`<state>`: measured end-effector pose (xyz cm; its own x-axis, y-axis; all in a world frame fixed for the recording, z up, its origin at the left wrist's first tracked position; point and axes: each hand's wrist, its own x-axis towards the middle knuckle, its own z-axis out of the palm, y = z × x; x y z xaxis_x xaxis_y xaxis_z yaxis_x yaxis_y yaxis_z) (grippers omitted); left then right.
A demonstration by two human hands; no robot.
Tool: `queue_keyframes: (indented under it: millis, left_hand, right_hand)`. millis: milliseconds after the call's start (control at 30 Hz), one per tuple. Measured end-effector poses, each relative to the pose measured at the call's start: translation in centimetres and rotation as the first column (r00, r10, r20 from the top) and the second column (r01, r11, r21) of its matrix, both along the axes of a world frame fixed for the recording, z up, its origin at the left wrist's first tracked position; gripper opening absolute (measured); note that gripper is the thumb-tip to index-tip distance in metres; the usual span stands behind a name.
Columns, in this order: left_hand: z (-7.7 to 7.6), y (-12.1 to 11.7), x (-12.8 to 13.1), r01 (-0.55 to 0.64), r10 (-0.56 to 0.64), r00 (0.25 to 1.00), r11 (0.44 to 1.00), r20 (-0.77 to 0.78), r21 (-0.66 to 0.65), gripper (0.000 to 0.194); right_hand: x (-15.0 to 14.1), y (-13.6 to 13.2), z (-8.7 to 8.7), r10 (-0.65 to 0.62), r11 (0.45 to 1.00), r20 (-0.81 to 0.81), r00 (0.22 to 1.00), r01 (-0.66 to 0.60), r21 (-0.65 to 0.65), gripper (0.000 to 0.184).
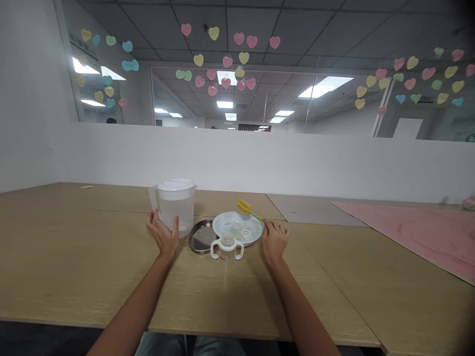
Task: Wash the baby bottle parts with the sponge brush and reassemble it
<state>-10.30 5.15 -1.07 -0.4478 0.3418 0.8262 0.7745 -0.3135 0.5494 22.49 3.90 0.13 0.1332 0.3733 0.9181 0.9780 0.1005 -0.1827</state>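
A lidded clear plastic pitcher [177, 210], holding what looks like water, stands upright on the table. My left hand [163, 236] is at its lower left side, thumb in front and fingers by the handle, gripping it. Between the fingers of my right hand [275, 241] is the green handle of a bottle brush [245, 206], its yellow sponge head pointing up and left above a white plate [218, 223]. Small clear pieces, one like a bottle nipple [245, 232], lie on the plate. In front stands a lidless clear baby bottle [227, 252] with two white handles.
A shallow round metal tray [202, 238] sits between pitcher and plate. To the right a pink cloth [411, 232] covers part of the wooden table [92, 262]. A low white wall [297, 160] with glass above closes off the back.
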Motion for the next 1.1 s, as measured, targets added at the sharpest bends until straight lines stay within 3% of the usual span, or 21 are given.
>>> queue_keyframes:
  millis: [200, 633, 1100]
  left_hand:
    - [0.3, -0.6, 1.4, 0.045, -0.041, 0.988, 0.999, -0.149, 0.026, 0.051]
    - [0.0, -0.1, 1.1, 0.019, -0.018, 0.962, 1.0, -0.271, 0.0, 0.03]
    - [0.1, -0.1, 1.7, 0.083, -0.096, 0.916, 0.995, -0.39, -0.049, 0.027]
  right_hand:
    - [-0.2, -0.3, 0.2, -0.032, 0.999, -0.023, 0.999, 0.031, -0.023, 0.023]
    - [-0.1, 0.1, 0.4, -0.078, 0.995, 0.001, 0.997, 0.078, 0.059, 0.021]
    - [-1.1, -0.8, 1.1, 0.045, 0.999, -0.069, 0.997, -0.046, -0.014, 0.022]
